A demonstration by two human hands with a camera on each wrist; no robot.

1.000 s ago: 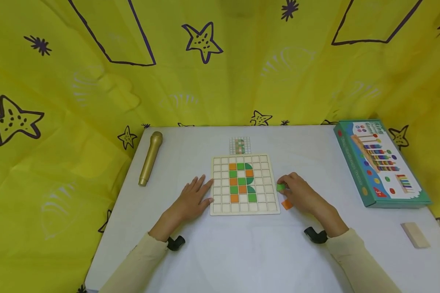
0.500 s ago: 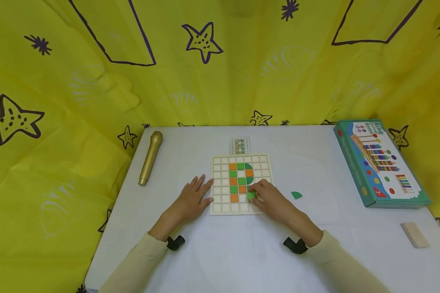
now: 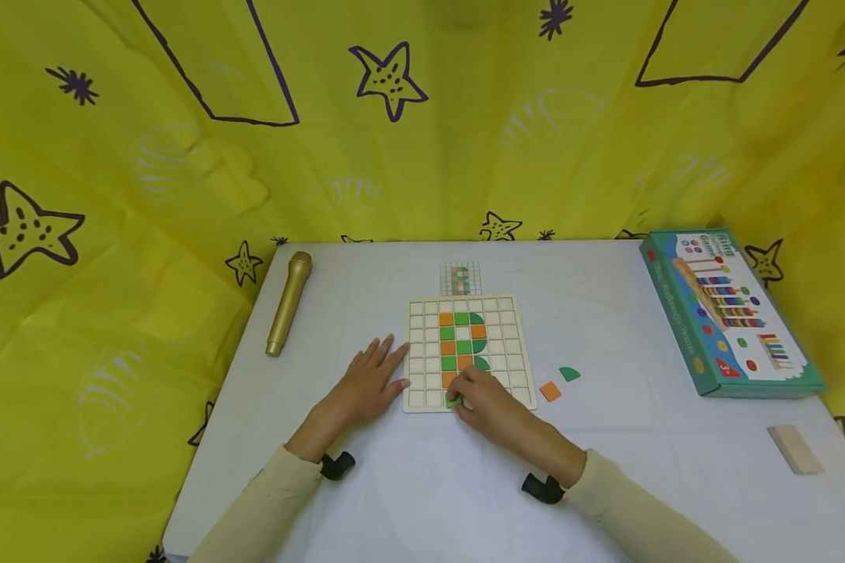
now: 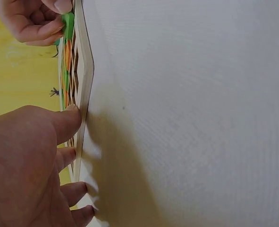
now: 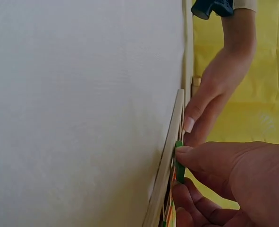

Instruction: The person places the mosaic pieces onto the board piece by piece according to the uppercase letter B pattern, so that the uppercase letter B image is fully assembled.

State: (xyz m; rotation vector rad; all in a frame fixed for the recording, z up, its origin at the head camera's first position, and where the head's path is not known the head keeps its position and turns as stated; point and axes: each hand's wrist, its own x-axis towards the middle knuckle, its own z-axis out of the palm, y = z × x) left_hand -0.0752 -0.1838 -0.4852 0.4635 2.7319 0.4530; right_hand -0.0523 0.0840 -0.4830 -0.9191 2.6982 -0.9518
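A pale wooden grid board (image 3: 414, 397) lies on the white table, with orange and green tiles (image 3: 449, 363) set in its middle columns. My right hand (image 3: 489, 407) pinches a green tile (image 3: 454, 402) between thumb and fingers over the board's front row. In the right wrist view that tile (image 5: 180, 163) is held on edge, close to the board. Spread flat, my left hand (image 3: 371, 391) rests at the board's left edge, thumb and fingertips touching it. A loose orange square tile (image 3: 551, 391) and a green quarter-circle tile (image 3: 569, 374) lie right of the board.
A small pattern card (image 3: 461, 278) lies behind the board. At the back left is a gold microphone (image 3: 290, 305). A teal game box (image 3: 732, 313) and a pale wooden block (image 3: 796, 450) are on the right. Yellow patterned cloth (image 3: 422, 172) hangs behind the table.
My right hand has carried the green tile from right of the board leftward to its front row. The loose green quarter-circle tile has come into sight. My left hand stays put.
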